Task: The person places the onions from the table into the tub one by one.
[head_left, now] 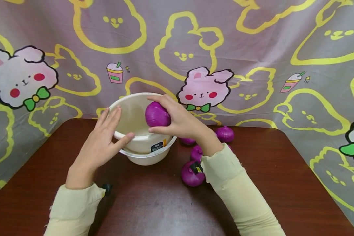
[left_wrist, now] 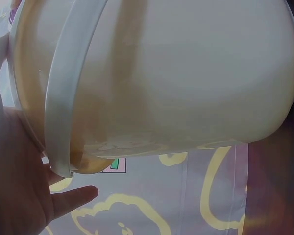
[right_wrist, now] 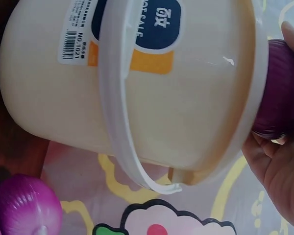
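Onion (head_left: 155,114) is pinched between thumb and fingers of the right hand (head_left: 180,119), held at the top of the bucket (head_left: 140,146), likely to clear the rim (head_left: 141,138). Rim is touched by the left hand (head_left: 98,141), fingers extended, thumb apart, presumably for steadying. Handle (right_wrist: 112,88) is folded down outside, so the opening is unblocked. Other onions (head_left: 191,177) are grouped on the table (head_left: 153,203), right side, likely for easy reach
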Demonstrator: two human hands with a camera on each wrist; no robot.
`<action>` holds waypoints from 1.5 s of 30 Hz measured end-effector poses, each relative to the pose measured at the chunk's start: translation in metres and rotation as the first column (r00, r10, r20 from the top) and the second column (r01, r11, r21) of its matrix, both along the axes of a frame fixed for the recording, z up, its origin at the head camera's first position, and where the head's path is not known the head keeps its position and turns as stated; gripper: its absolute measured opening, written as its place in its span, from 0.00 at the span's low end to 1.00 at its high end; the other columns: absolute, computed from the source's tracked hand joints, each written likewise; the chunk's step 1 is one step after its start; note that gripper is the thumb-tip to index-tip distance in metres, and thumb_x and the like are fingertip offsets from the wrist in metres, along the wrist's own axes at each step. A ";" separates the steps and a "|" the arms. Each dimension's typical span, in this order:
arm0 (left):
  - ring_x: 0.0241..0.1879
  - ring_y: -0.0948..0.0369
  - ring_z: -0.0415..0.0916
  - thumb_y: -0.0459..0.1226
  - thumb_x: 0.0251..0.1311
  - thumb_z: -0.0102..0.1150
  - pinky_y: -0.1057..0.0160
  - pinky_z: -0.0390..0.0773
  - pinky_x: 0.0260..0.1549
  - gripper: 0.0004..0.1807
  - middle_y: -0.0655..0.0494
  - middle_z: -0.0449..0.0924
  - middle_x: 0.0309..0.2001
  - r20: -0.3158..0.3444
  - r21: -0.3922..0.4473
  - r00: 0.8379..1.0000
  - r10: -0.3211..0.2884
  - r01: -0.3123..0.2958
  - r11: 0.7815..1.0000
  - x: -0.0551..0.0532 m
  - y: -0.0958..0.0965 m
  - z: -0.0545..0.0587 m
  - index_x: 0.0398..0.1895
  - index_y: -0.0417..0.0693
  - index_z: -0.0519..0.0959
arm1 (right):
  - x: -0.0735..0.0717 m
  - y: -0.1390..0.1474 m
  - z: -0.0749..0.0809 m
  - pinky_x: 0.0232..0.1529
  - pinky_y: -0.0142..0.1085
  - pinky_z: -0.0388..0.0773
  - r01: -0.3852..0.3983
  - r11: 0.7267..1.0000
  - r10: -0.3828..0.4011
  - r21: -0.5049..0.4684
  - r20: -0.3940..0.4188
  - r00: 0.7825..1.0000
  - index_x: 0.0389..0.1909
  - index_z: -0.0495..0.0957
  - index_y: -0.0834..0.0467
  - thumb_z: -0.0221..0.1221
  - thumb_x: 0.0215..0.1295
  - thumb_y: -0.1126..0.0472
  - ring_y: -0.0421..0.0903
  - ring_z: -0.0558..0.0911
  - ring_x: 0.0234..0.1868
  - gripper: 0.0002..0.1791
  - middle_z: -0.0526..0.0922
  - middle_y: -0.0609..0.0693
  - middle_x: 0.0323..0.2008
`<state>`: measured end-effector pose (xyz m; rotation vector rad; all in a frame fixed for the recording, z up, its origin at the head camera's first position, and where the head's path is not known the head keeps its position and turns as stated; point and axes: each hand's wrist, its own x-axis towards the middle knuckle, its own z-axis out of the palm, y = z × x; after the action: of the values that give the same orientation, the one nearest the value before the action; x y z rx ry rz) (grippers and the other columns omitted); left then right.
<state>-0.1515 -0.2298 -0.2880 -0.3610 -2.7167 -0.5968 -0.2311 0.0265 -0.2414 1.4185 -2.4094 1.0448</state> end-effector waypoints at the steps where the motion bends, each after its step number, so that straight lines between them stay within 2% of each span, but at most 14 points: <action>1: 0.80 0.45 0.33 0.64 0.66 0.50 0.32 0.53 0.70 0.50 0.49 0.46 0.80 0.000 0.000 1.000 0.001 -0.001 1.000 0.000 0.000 0.000 0.80 0.45 0.47 | -0.001 -0.001 -0.001 0.58 0.35 0.78 -0.003 1.000 0.003 -0.007 -0.007 1.000 0.71 0.64 0.52 0.73 0.54 0.50 0.42 0.73 0.61 0.45 0.71 0.50 0.64; 8: 0.80 0.45 0.33 0.63 0.66 0.50 0.32 0.52 0.70 0.50 0.49 0.45 0.80 0.002 0.001 1.000 0.000 0.000 1.000 -0.001 0.000 0.002 0.80 0.44 0.47 | -0.004 -0.008 -0.009 0.61 0.37 0.75 -0.002 0.999 0.000 -0.042 -0.053 0.999 0.71 0.64 0.55 0.74 0.53 0.51 0.45 0.71 0.63 0.45 0.70 0.52 0.65; 17: 0.80 0.44 0.33 0.63 0.66 0.49 0.33 0.51 0.71 0.50 0.49 0.45 0.80 -0.005 0.007 1.000 -0.008 0.008 1.000 -0.002 0.000 0.002 0.79 0.44 0.47 | -0.005 -0.011 -0.014 0.62 0.38 0.75 0.002 0.998 -0.004 -0.056 -0.035 0.999 0.70 0.65 0.55 0.74 0.53 0.52 0.47 0.68 0.66 0.45 0.69 0.55 0.66; 25: 0.80 0.45 0.33 0.64 0.66 0.50 0.32 0.52 0.70 0.50 0.50 0.45 0.81 0.001 0.008 1.000 0.000 0.000 1.000 -0.001 0.000 0.001 0.80 0.46 0.46 | -0.007 -0.008 -0.016 0.66 0.39 0.72 -0.041 0.997 0.038 -0.063 -0.046 0.998 0.70 0.65 0.58 0.73 0.55 0.53 0.47 0.72 0.62 0.43 0.70 0.53 0.65; 32: 0.80 0.45 0.33 0.64 0.66 0.49 0.31 0.53 0.69 0.50 0.50 0.45 0.81 0.003 0.005 1.000 0.005 -0.005 1.000 0.000 0.000 -0.001 0.80 0.45 0.46 | -0.003 -0.002 -0.013 0.70 0.41 0.67 0.013 1.000 -0.014 -0.009 -0.077 0.997 0.71 0.66 0.55 0.70 0.58 0.48 0.43 0.67 0.69 0.42 0.69 0.49 0.69; 37: 0.80 0.45 0.34 0.64 0.66 0.50 0.32 0.53 0.70 0.50 0.50 0.46 0.80 0.000 0.001 1.000 0.005 -0.005 1.000 0.000 0.000 -0.002 0.80 0.45 0.47 | 0.001 0.004 -0.010 0.73 0.43 0.64 0.019 0.999 -0.017 0.027 -0.092 0.996 0.72 0.65 0.54 0.70 0.58 0.46 0.42 0.63 0.73 0.43 0.67 0.49 0.71; 41: 0.80 0.46 0.33 0.64 0.66 0.50 0.32 0.53 0.70 0.50 0.50 0.45 0.80 0.005 -0.003 1.000 0.009 -0.009 1.000 0.000 0.000 -0.002 0.80 0.45 0.47 | 0.004 0.009 -0.008 0.74 0.45 0.61 0.007 0.999 -0.002 0.048 -0.088 0.996 0.73 0.63 0.52 0.69 0.58 0.45 0.43 0.60 0.75 0.44 0.63 0.48 0.74; 45: 0.80 0.46 0.34 0.64 0.66 0.50 0.33 0.53 0.71 0.50 0.50 0.45 0.80 -0.004 -0.002 1.000 0.005 -0.005 1.000 0.000 0.000 -0.002 0.80 0.45 0.47 | 0.005 0.014 -0.006 0.76 0.48 0.57 0.026 0.996 -0.017 0.082 -0.109 0.994 0.75 0.61 0.49 0.67 0.59 0.43 0.46 0.53 0.79 0.44 0.57 0.47 0.78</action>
<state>-0.1512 -0.2294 -0.2899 -0.3551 -2.7138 -0.5916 -0.2260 0.0401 -0.2473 1.4318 -2.4112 0.8484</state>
